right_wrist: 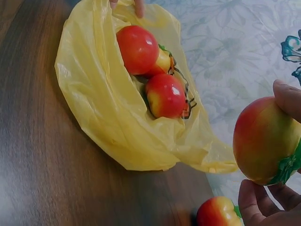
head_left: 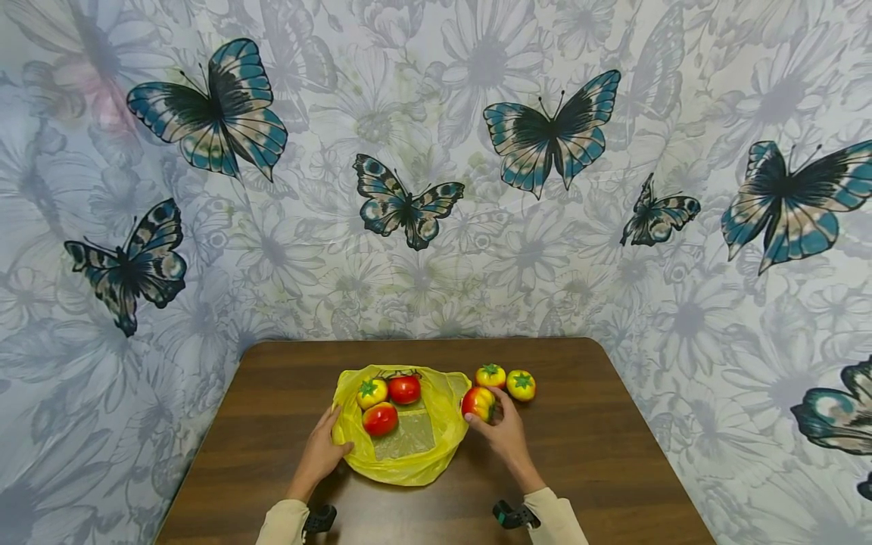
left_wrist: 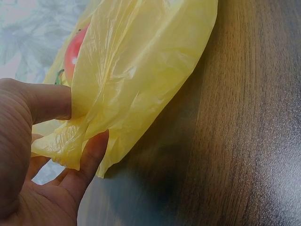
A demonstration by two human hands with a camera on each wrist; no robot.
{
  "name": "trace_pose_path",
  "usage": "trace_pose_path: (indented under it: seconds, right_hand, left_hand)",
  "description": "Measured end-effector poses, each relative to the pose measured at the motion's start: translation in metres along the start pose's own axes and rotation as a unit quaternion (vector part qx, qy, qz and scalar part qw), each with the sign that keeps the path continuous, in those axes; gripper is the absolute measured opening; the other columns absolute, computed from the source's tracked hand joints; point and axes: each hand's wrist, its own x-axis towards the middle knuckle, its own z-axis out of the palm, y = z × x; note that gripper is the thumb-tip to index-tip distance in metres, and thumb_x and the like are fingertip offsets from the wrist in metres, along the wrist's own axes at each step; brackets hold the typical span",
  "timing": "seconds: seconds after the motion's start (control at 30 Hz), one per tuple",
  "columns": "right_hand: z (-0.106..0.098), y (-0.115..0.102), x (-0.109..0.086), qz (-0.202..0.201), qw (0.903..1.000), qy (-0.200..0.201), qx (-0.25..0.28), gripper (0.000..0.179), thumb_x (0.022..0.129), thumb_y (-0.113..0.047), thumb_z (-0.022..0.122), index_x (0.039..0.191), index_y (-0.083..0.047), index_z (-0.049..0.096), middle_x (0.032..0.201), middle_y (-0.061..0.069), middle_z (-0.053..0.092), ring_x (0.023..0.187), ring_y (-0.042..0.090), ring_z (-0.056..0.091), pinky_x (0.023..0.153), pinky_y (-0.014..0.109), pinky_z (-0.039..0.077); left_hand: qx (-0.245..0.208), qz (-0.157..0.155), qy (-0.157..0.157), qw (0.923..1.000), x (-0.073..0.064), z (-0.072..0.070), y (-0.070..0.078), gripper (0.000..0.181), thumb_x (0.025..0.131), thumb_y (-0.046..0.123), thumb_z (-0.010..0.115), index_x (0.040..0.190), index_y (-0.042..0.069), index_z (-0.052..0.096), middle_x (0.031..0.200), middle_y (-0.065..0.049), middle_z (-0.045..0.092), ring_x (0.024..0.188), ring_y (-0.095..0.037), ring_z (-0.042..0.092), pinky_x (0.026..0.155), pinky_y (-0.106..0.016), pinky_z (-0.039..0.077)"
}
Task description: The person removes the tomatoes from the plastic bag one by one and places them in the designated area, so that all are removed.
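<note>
A yellow plastic bag (head_left: 436, 446) lies open on the table, with three red-and-yellow tomatoes inside, one of them a red tomato (head_left: 380, 419). My left hand (head_left: 322, 452) pinches the bag's left edge between thumb and fingers, which the left wrist view shows close up. In my right hand (head_left: 506, 433) is another tomato (right_wrist: 263, 141), gripped by thumb and fingertips just off the bag's right side. Its green leafy top faces toward the palm. Behind that hand, on the table, stand two more tomatoes, a nearer one (head_left: 521, 385) and a farther one (head_left: 490, 375).
The brown wooden table (head_left: 586, 469) runs back to a wall (head_left: 436, 303) of floral fabric or paper with butterflies. Dark bands sit on both wrists, the left band (head_left: 320, 519) and the right band (head_left: 515, 515).
</note>
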Motion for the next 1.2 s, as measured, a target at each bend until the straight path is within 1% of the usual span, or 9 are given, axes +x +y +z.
trace_pose_path:
  seconds: [0.1, 0.27, 0.33, 0.43, 0.67, 0.93, 1.0, 1.13, 1.2]
  right_hand:
    - [-0.002, 0.011, 0.003, 0.003, 1.0, 0.006, 0.001, 0.069, 0.082, -0.014, 0.078, 0.141, 0.002, 0.045, 0.13, 0.025, 0.054, 0.112, 0.038, 0.059, 0.092, 0.05, 0.054]
    - [-0.004, 0.039, 0.014, 0.01, 0.9996, 0.021, -0.015, 0.072, 0.082, -0.021, 0.079, 0.144, -0.005, 0.045, 0.137, 0.021, 0.051, 0.116, 0.033, 0.057, 0.095, 0.046, 0.053]
    - [-0.006, 0.043, 0.017, 0.009, 0.9994, 0.028, -0.02, 0.072, 0.081, -0.023, 0.08, 0.143, -0.006, 0.046, 0.137, 0.02, 0.052, 0.116, 0.032, 0.057, 0.095, 0.043, 0.054]
    - [-0.011, 0.045, 0.019, 0.009, 0.9992, 0.034, -0.018, 0.074, 0.08, -0.024, 0.081, 0.143, -0.007, 0.047, 0.138, 0.02, 0.051, 0.117, 0.031, 0.057, 0.095, 0.042, 0.054]
    - [-0.019, 0.047, 0.022, 0.01, 0.9981, 0.04, -0.046, 0.073, 0.08, -0.029, 0.08, 0.143, -0.009, 0.048, 0.139, 0.021, 0.049, 0.118, 0.033, 0.055, 0.092, 0.041, 0.054]
    - [-0.026, 0.046, 0.021, 0.011, 0.9968, 0.058, -0.053, 0.075, 0.078, -0.029, 0.081, 0.142, -0.008, 0.049, 0.138, 0.023, 0.05, 0.116, 0.035, 0.056, 0.095, 0.047, 0.051]
    - [-0.028, 0.047, 0.022, 0.009, 0.9965, 0.062, -0.054, 0.076, 0.078, -0.027, 0.082, 0.142, -0.006, 0.049, 0.137, 0.022, 0.05, 0.115, 0.034, 0.056, 0.094, 0.043, 0.051]
    - [-0.031, 0.05, 0.024, 0.013, 0.9967, 0.067, -0.043, 0.079, 0.077, -0.025, 0.083, 0.143, -0.005, 0.045, 0.136, 0.019, 0.051, 0.111, 0.029, 0.056, 0.089, 0.026, 0.05]
    - [-0.033, 0.052, 0.024, 0.015, 0.9969, 0.071, -0.03, 0.078, 0.077, -0.024, 0.083, 0.143, -0.005, 0.044, 0.134, 0.019, 0.052, 0.11, 0.028, 0.055, 0.086, 0.02, 0.049]
  left_hand:
    - [-0.001, 0.0, -0.001, 1.0, 0.0, 0.0, 0.0, 0.087, 0.07, 0.004, 0.078, 0.146, -0.007, 0.038, 0.153, -0.031, 0.033, 0.136, -0.052, 0.039, 0.109, -0.062, 0.036]
    - [-0.008, -0.015, -0.018, 0.9997, 0.001, 0.0, -0.001, 0.087, 0.073, 0.003, 0.076, 0.149, -0.006, 0.034, 0.156, -0.029, 0.029, 0.139, -0.05, 0.035, 0.112, -0.061, 0.032]
    - [-0.009, -0.022, -0.023, 0.9994, 0.001, 0.001, -0.002, 0.087, 0.074, 0.004, 0.075, 0.15, -0.005, 0.033, 0.157, -0.028, 0.028, 0.14, -0.049, 0.033, 0.114, -0.06, 0.031]
    - [-0.007, -0.022, -0.025, 0.9994, 0.001, 0.0, -0.001, 0.088, 0.074, 0.004, 0.075, 0.15, -0.005, 0.033, 0.157, -0.028, 0.028, 0.14, -0.05, 0.034, 0.113, -0.06, 0.032]
    - [-0.009, -0.025, -0.026, 0.9993, 0.001, 0.0, 0.0, 0.087, 0.074, 0.004, 0.075, 0.15, -0.005, 0.033, 0.157, -0.028, 0.028, 0.14, -0.05, 0.033, 0.114, -0.06, 0.031]
    - [-0.007, -0.027, -0.026, 0.9993, 0.0, 0.0, -0.001, 0.087, 0.075, 0.004, 0.075, 0.15, -0.005, 0.033, 0.157, -0.028, 0.028, 0.14, -0.05, 0.033, 0.113, -0.061, 0.031]
    - [-0.008, -0.028, -0.027, 0.9992, 0.0, 0.0, 0.0, 0.087, 0.074, 0.004, 0.075, 0.15, -0.005, 0.033, 0.157, -0.028, 0.028, 0.14, -0.05, 0.033, 0.113, -0.061, 0.031]
    - [-0.009, -0.03, -0.027, 0.9991, -0.001, 0.0, 0.0, 0.087, 0.074, 0.004, 0.075, 0.15, -0.005, 0.033, 0.157, -0.028, 0.028, 0.14, -0.05, 0.033, 0.114, -0.061, 0.03]
    - [-0.01, -0.031, -0.027, 0.9991, -0.001, 0.0, 0.001, 0.087, 0.074, 0.004, 0.075, 0.15, -0.005, 0.033, 0.157, -0.028, 0.028, 0.14, -0.05, 0.033, 0.114, -0.061, 0.03]
